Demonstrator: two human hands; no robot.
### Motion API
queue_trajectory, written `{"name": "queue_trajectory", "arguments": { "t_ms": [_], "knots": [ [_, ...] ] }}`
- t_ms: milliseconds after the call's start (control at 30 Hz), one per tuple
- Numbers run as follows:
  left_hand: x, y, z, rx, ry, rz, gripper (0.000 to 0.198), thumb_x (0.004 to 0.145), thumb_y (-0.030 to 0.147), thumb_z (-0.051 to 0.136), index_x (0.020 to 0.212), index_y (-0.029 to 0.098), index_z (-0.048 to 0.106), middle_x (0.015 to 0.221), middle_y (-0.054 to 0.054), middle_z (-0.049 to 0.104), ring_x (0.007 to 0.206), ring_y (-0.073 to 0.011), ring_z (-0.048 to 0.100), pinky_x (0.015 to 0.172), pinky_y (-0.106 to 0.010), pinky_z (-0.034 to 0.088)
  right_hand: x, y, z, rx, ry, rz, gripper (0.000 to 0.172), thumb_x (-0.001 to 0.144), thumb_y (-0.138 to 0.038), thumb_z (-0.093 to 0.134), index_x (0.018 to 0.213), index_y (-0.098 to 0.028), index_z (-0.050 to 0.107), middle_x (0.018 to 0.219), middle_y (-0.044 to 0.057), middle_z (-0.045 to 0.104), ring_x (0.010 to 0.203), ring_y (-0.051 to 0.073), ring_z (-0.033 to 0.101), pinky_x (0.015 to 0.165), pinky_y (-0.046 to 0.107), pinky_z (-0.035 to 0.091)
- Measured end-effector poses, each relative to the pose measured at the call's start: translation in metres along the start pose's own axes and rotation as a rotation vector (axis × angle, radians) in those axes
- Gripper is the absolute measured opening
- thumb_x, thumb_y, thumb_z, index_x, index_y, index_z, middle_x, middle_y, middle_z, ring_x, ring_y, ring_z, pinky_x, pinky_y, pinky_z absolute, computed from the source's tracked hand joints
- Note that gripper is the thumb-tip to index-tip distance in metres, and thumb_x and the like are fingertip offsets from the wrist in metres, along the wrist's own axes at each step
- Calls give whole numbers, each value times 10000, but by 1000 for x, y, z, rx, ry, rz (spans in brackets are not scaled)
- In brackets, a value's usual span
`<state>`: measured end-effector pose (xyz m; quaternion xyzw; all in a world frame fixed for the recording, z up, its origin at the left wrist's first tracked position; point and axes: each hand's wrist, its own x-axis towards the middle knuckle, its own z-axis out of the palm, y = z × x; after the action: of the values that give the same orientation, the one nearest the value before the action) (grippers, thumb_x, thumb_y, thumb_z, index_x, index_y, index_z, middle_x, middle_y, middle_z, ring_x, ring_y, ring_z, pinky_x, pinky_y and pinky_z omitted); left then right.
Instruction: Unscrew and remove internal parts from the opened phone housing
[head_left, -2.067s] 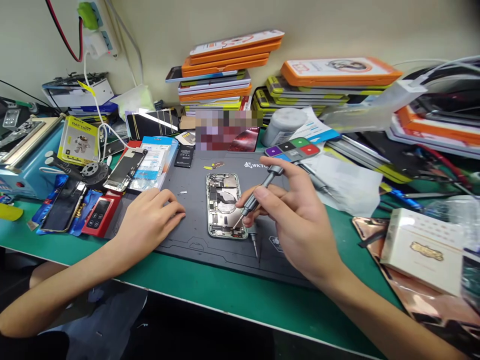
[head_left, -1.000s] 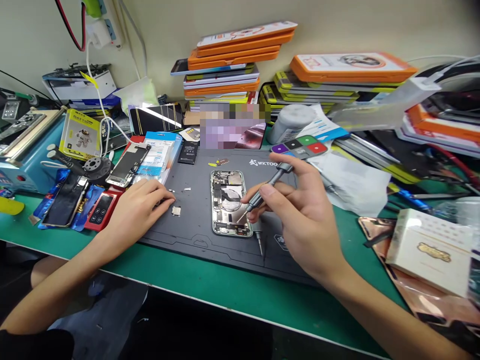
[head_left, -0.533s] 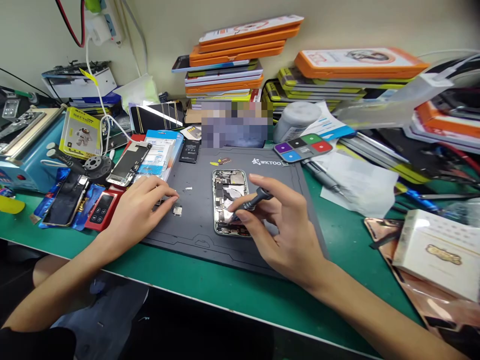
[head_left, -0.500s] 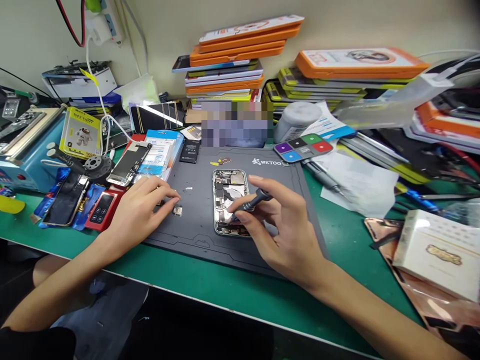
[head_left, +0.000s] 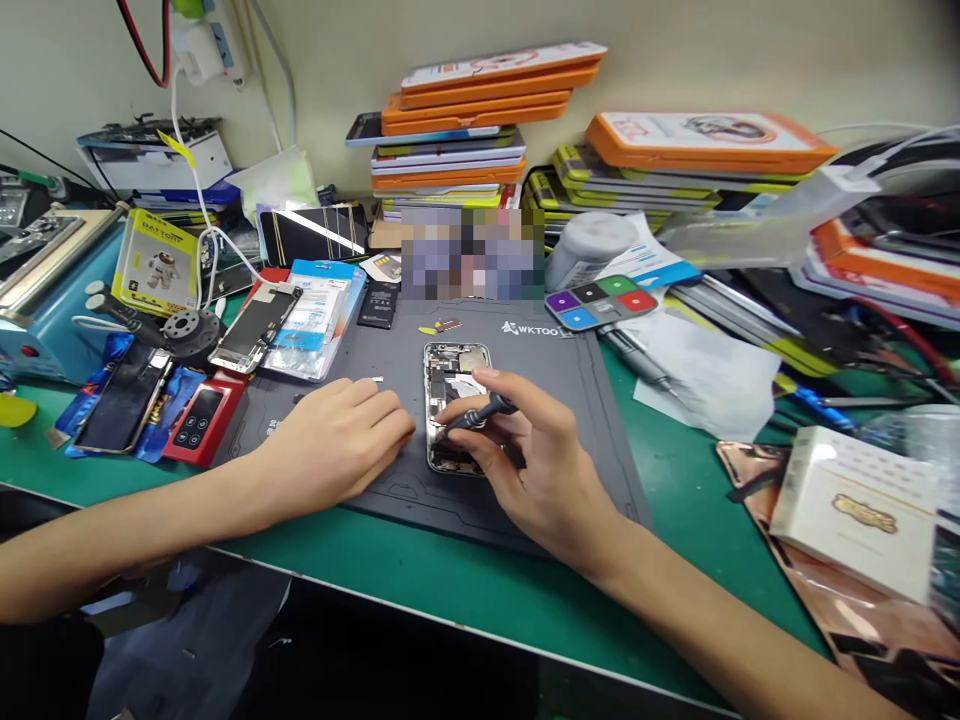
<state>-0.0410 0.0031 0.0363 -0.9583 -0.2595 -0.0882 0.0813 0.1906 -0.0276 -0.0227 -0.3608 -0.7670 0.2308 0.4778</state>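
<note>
An opened phone (head_left: pixel 459 360) with its inner parts bare lies on the dark grey work mat (head_left: pixel 405 345). My right hand (head_left: pixel 536 450) is over its lower right side, thumb and fingers closed on a small dark screwdriver (head_left: pixel 486 410). The screwdriver is tilted, its tip low over the phone's lower half. My left hand (head_left: pixel 349 435) is just left of the phone, palm down, with curled fingers pressed together. Whatever those fingers hold, if anything, is hidden. A small white piece (head_left: pixel 378 380) lies beyond the left knuckles. Up the mat is a black phone battery (head_left: pixel 378 303).
Left are a red device (head_left: pixel 199 420), a detached screen (head_left: pixel 255 325) and a dark phone (head_left: pixel 124 400). Boxes (head_left: pixel 450 150) are stacked at the back. On the right lie a grey screwdriver (head_left: pixel 641 355), white paper (head_left: pixel 705 370) and a white box (head_left: pixel 855 510).
My left hand has moved right, close to the phone, covering where a small metal part lay. My right hand and screwdriver have shifted slightly left over the phone.
</note>
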Motion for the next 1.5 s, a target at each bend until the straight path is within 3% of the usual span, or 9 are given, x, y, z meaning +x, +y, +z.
{"name": "queue_trajectory", "arguments": {
  "t_ms": [267, 433, 567, 767, 1033, 1200, 1367, 1500],
  "knots": [
    [24, -8, 13, -41, 54, 28, 165, 1025, 172, 468, 1003, 147, 630, 852, -52, 659, 762, -225, 563, 667, -365, 409, -2, 4, 0, -27, 12, -10, 656, 1010, -131, 564, 1547, -361, 266, 1329, 100, 638, 939, 182, 754, 782, 374, 700],
    [20, -8, 19, -12, 116, 75, 161, 983, 135, 473, 1029, 145, 627, 781, -46, 645, 719, -220, 572, 645, -356, 402, 3, 2, -2, -120, 30, -90, 751, 978, -108, 615, 1585, -379, 265, 1359, 88, 655, 1002, 208, 774, 854, 391, 705],
    [14, -9, 19, -23, 175, 85, 175, 990, 125, 477, 1075, 133, 630, 810, -43, 683, 738, -213, 613, 650, -356, 421, 8, -3, -4, -179, -32, -151, 793, 978, -80, 604, 1614, -384, 242, 1322, 65, 703, 1067, 200, 769, 862, 343, 703],
    [10, -9, 18, -58, 225, 106, 195, 1007, 128, 460, 974, 142, 652, 810, -60, 736, 786, -202, 704, 658, -344, 469, 4, -1, -5, -156, -23, -45, 757, 999, -97, 559, 1608, -393, 221, 1387, 98, 648, 1039, 227, 771, 827, 396, 712],
    [12, -9, 17, -147, 243, 86, 265, 981, 187, 452, 800, 165, 645, 640, -27, 665, 599, -182, 650, 568, -339, 459, 3, -6, -6, -145, -36, -22, 762, 981, -84, 597, 1577, -424, 266, 1375, 81, 651, 1112, 231, 750, 815, 405, 713],
    [13, -8, 19, -137, 225, 69, 261, 984, 196, 447, 812, 182, 644, 656, -20, 688, 629, -175, 675, 600, -318, 485, 4, -9, -8, -168, -38, -53, 713, 977, -114, 630, 1551, -404, 323, 1346, 57, 700, 1140, 224, 749, 871, 407, 709],
    [13, -7, 20, -121, 247, 78, 266, 988, 207, 455, 804, 178, 645, 654, -23, 688, 608, -174, 660, 609, -320, 496, 4, -10, -10, -152, -76, -45, 702, 1001, -97, 532, 1584, -400, 285, 1421, 63, 662, 1170, 216, 738, 903, 400, 698],
    [12, -8, 20, -115, 269, 87, 277, 986, 217, 462, 787, 172, 650, 641, -19, 678, 571, -173, 630, 588, -327, 486, 5, -9, -9, -156, -60, -64, 727, 972, -136, 633, 1566, -409, 315, 1348, 53, 701, 1133, 228, 753, 871, 386, 702]
  ]
}}
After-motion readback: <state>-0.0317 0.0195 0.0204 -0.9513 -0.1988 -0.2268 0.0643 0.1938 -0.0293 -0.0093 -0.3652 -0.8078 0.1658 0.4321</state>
